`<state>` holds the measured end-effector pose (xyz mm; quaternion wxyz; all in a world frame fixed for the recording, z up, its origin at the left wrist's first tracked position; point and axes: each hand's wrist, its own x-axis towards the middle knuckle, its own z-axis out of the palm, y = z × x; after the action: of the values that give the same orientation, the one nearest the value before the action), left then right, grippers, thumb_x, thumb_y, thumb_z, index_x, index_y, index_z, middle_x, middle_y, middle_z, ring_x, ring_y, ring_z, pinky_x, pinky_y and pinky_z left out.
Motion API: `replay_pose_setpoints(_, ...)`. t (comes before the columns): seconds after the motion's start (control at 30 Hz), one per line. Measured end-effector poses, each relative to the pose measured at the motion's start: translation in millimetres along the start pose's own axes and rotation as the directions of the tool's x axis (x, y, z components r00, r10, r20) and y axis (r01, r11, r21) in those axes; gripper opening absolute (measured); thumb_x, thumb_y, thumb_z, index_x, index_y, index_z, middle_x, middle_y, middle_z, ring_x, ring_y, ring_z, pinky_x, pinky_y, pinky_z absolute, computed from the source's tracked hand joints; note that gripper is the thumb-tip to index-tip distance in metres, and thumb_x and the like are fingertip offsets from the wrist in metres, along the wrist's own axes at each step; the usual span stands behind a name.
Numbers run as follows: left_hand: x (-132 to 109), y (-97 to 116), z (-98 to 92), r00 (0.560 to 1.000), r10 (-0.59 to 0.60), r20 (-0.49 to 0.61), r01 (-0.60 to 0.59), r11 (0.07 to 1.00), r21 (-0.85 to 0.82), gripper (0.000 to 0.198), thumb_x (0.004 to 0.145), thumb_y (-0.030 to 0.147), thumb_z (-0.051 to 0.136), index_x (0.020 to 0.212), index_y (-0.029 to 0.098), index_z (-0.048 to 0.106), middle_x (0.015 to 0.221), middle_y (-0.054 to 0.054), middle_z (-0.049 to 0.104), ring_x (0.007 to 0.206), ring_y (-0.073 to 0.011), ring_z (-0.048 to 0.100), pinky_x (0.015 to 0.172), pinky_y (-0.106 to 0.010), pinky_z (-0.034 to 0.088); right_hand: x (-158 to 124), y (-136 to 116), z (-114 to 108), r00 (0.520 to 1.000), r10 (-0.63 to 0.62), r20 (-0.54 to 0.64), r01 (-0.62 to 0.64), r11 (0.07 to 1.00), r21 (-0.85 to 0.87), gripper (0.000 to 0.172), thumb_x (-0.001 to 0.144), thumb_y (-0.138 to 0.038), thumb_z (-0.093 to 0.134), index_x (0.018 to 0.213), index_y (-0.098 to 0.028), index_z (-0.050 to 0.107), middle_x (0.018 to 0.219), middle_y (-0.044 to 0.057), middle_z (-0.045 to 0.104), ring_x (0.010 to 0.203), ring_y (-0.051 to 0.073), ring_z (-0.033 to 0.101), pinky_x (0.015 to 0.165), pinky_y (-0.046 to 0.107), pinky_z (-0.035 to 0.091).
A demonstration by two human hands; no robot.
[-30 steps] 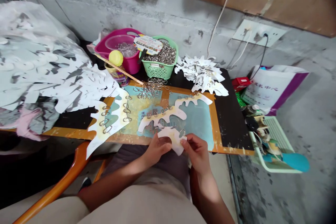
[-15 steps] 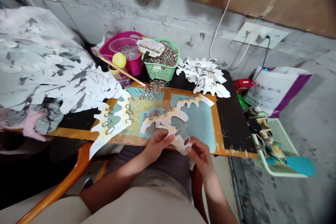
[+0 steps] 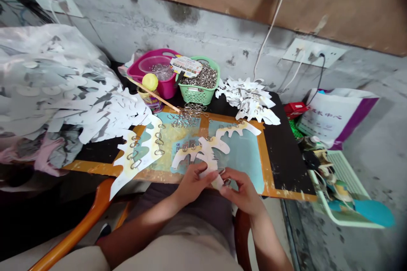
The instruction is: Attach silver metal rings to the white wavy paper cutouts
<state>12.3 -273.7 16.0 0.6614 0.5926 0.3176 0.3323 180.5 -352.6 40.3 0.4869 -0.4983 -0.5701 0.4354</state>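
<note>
My left hand (image 3: pixel 190 185) pinches a white cut-out piece with a toothed edge (image 3: pixel 208 154) over the table's front edge. At its lower right end, my right hand (image 3: pixel 242 189) has thumb and fingers closed on the piece, beside a metal wire loop (image 3: pixel 227 182). Beyond lie two similar cut-outs with yellowish patches and metal loops along them, one (image 3: pixel 182 155) partly covered by the held piece, the other (image 3: pixel 251 128) to its right. Two more cut-outs with loops (image 3: pixel 129 161) rest at left, one tip overhanging the edge. Loose metal loops (image 3: pixel 187 116) lie in a heap.
A green basket (image 3: pixel 199 95) full of metal loops and a magenta basket (image 3: pixel 167 87) stand at the back, near a yellow-lidded jar (image 3: pixel 150 81) with a stick. White cut-outs (image 3: pixel 104 110) pile at left, more (image 3: pixel 248 97) at right. A chair arm (image 3: pixel 98 199) is lower left.
The held piece has turned more upright, its upper end now over the cut-out behind. My right hand has moved closer to my left. The view has tilted up slightly.
</note>
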Motion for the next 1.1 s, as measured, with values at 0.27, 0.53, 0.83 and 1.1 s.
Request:
replay_pose_setpoints(0.27, -5.5, 16.2, -2.1, 0.99, 0.139, 0.009, -0.13, 0.893, 0.431, 0.045, 0.09, 0.036, 0.057, 0.055, 0.017, 0.036, 0.053, 0.006, 0.032, 0.053, -0.0079, 0.032, 0.05, -0.02, 0.023, 4.2, -17.9, 8.2, 0.94, -0.186, -0.286, 0.051, 0.906, -0.421, 0.012, 0.09, -0.026, 0.066, 0.102, -0.024, 0.07, 0.107, 0.007, 0.059, 0.101, 0.022, 0.057, 0.084, 0.033, 0.046)
replay_pose_setpoints(0.53, -13.9, 16.2, 3.1, 0.942, 0.335, -0.013, -0.237, 0.692, 0.682, 0.038, 0.089, 0.024, 0.055, 0.057, 0.017, 0.037, 0.051, 0.007, 0.033, 0.048, -0.0076, 0.034, 0.051, -0.021, 0.023, 6.8, -21.7, 25.7, 0.939, -0.204, -0.278, 0.032, 0.855, -0.517, 0.014, 0.094, -0.016, 0.055, 0.082, -0.02, 0.06, 0.086, 0.003, 0.056, 0.08, 0.017, 0.056, 0.071, 0.029, 0.044)
replay_pose_setpoints(0.83, -9.2, 11.9, 5.5, 0.969, 0.243, -0.039, -0.159, 0.739, 0.654, 0.04, 0.086, 0.028, 0.054, 0.055, 0.018, 0.03, 0.05, 0.007, 0.028, 0.049, -0.0087, 0.032, 0.05, -0.022, 0.021, 5.0, -5.6, 32.1, 0.957, -0.227, -0.181, 0.081, 0.806, -0.587, 0.01, 0.098, -0.015, 0.041, 0.094, -0.02, 0.049, 0.099, 0.008, 0.05, 0.089, 0.02, 0.053, 0.076, 0.032, 0.045)
replay_pose_setpoints(1.1, -1.6, 18.2, -8.3, 0.981, 0.076, 0.176, -0.149, 0.878, 0.455, 0.041, 0.089, 0.038, 0.051, 0.059, 0.019, 0.03, 0.057, 0.005, 0.032, 0.055, -0.0094, 0.033, 0.049, -0.02, 0.022, 7.9, -5.4, 25.7, 0.959, -0.14, -0.245, 0.023, 0.904, -0.427, 0.012, 0.099, -0.02, 0.043, 0.089, -0.021, 0.05, 0.091, 0.004, 0.052, 0.081, 0.017, 0.052, 0.072, 0.03, 0.044)
